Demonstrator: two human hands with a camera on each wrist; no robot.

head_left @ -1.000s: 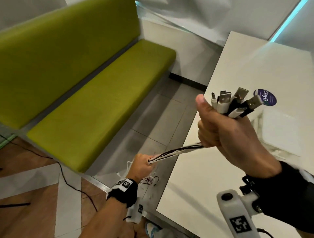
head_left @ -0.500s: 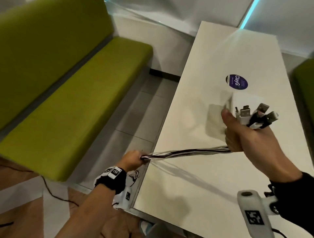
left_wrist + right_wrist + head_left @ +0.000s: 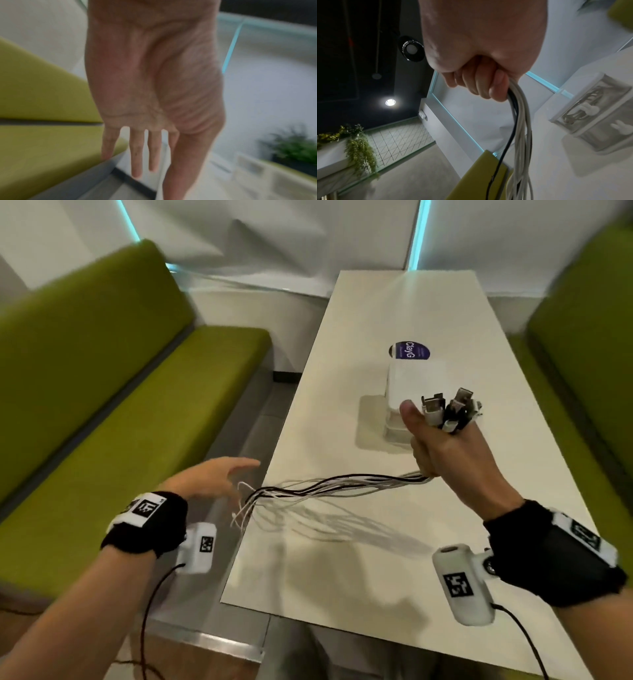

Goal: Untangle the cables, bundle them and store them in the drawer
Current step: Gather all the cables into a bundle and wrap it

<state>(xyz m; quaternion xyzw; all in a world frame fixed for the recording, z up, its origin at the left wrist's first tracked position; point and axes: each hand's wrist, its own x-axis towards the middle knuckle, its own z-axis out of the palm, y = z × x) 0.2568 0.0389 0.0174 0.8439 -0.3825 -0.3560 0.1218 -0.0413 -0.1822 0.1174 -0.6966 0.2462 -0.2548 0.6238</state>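
My right hand (image 3: 442, 446) grips a bunch of white and black cables (image 3: 342, 482) just below their plugs (image 3: 448, 409), which stick up out of the fist above the white table (image 3: 342, 577). The loose cable lengths trail left and fan out past the table's left edge. In the right wrist view the fingers (image 3: 481, 83) curl round the cables (image 3: 520, 128). My left hand (image 3: 209, 479) hovers left of the free cable ends, fingers (image 3: 137, 152) straight and spread, holding nothing. A small white drawer unit (image 3: 407, 385) stands behind my right hand; its translucent drawers (image 3: 594, 112) hold cables.
Green upholstered benches flank the table, one on the left (image 3: 120, 422) and one on the right (image 3: 582, 354). A round purple sticker (image 3: 409, 350) lies on the tabletop beyond the drawer unit. Grey floor shows between the left bench and the table.
My left hand has let go of the cables and opened; their free ends now hang fanned out over the table edge. The view has swung right, centring the table.
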